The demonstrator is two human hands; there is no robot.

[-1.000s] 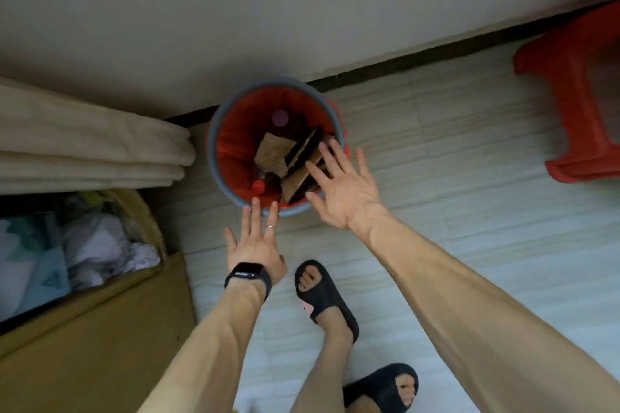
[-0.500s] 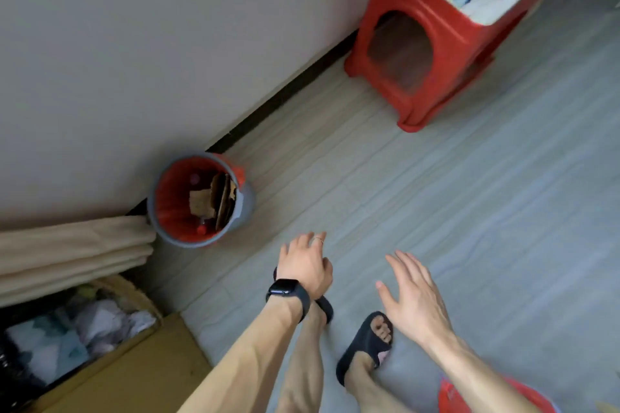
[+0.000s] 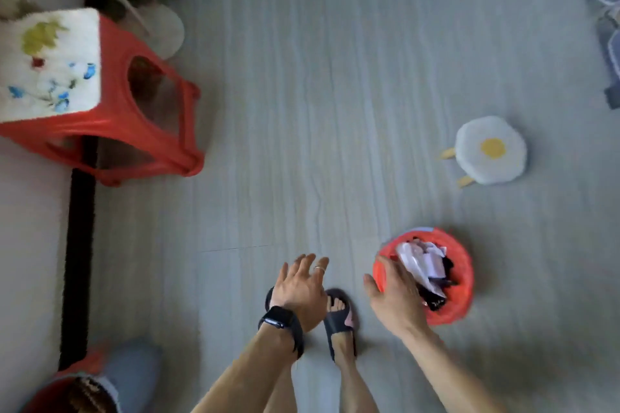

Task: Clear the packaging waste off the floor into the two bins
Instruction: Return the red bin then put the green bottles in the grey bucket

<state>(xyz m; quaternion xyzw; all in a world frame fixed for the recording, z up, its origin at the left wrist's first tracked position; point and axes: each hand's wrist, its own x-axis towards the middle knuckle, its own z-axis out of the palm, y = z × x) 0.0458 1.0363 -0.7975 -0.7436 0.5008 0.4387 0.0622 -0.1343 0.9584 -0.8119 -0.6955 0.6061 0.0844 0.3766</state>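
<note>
Two bins show in the head view. A grey bin with a red liner (image 3: 100, 382) sits at the bottom left by the wall, cardboard inside it. A second bin with a red liner (image 3: 461, 282) stands lower right, holding white plastic wrap (image 3: 424, 261) and dark scraps. My left hand (image 3: 300, 288), a black watch on its wrist, hovers with fingers spread and holds nothing. My right hand (image 3: 394, 295) is just left of the red-lined bin, overlapping its rim in view, fingers relaxed and empty.
A red plastic stool (image 3: 147, 117) with a flowered white top stands at the left by the wall. A small round egg-patterned stool (image 3: 489, 151) is at the right. My feet in black slippers (image 3: 339, 318) are below my hands. Grey floorboards stretch ahead.
The view has swung right, away from the grey bin by the wall. The second red-lined bin has come fully into view, and my right hand now sits beside it. Both hands stay empty.
</note>
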